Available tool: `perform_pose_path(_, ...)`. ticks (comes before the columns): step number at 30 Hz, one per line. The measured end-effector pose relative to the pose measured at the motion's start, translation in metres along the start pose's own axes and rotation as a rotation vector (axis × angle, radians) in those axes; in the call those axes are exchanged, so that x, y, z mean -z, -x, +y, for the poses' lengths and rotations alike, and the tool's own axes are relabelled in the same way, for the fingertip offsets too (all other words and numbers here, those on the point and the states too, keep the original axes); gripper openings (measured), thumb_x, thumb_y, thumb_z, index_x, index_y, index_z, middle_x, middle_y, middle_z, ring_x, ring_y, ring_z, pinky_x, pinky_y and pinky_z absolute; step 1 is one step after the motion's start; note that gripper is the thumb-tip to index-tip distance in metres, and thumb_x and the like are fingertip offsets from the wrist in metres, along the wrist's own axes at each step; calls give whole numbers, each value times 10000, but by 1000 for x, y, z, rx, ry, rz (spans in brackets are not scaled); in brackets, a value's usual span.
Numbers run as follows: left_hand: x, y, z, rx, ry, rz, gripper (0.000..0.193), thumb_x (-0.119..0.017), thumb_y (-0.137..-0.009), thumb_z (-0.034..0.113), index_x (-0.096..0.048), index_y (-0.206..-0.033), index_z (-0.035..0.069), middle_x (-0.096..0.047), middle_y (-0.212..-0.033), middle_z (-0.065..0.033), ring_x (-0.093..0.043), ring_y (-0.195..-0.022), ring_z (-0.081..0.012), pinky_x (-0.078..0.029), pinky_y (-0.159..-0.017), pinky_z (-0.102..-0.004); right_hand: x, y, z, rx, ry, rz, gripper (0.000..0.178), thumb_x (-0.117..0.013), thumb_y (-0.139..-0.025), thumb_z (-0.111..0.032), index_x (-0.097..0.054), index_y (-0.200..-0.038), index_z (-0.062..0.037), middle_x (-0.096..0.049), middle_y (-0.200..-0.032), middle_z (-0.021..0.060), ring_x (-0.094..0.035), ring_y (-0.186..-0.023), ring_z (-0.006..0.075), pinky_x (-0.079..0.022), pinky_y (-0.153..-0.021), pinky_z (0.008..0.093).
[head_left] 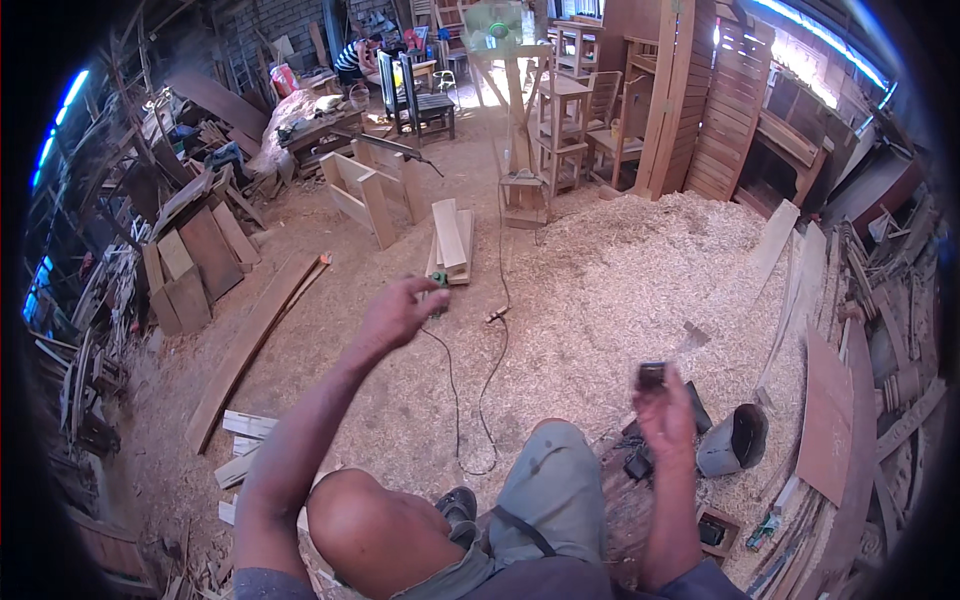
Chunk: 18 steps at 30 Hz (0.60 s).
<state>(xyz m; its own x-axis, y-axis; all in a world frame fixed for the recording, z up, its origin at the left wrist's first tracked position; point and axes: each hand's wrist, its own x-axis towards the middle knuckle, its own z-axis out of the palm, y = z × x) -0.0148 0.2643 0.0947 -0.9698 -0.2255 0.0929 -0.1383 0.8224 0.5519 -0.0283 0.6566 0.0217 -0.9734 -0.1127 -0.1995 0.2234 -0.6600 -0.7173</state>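
Observation:
My left hand [398, 312] reaches forward at mid-view, its fingers loosely bent and apart, with no held thing visible. Just beyond its fingertips a green object [439, 279], perhaps a power tool, shows in part by some stacked pale boards [452, 238]; my hand covers the rest of it. My right hand [668, 420] is raised over the right side, closed around a small dark block-like object [652, 376] whose kind I cannot make out. Beside that hand stands a grey open-topped can [735, 442], with dark items [638, 458] lying to its left.
A black cord [455, 400] loops over the shavings-strewn floor to a connector [497, 315]. A long plank [250, 350] lies at left, short boards [245, 440] near my knee. A wooden frame [375, 195], chairs [425, 105] and a fan [500, 30] stand farther back. Another person [352, 62] sits at the back.

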Motion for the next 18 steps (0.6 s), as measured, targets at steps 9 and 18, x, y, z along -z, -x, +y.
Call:
perform_pose_path(9,102,-60,-132,245,-795,-167,505,-651,-791,521,-699,-922,36,-687,-872,-155,-659,-783,-252,-495,-708,-390,151,-5,-103,223,458,391,177,-624,-891,-180,-521,-1024,-127,-674,-903,48,-610,-703,97,-402,-510,201)
perform_pose_path(18,67,-53,-212,630,-87,-123,443,-655,-833,441,-667,-971,20,-668,-818,-103,-659,-690,-222,-515,-671,-379,258,-25,-119,290,960,492,223,-492,-911,-73,-564,-1119,-37,-652,-950,66,-617,-852,127,-506,-652,258)
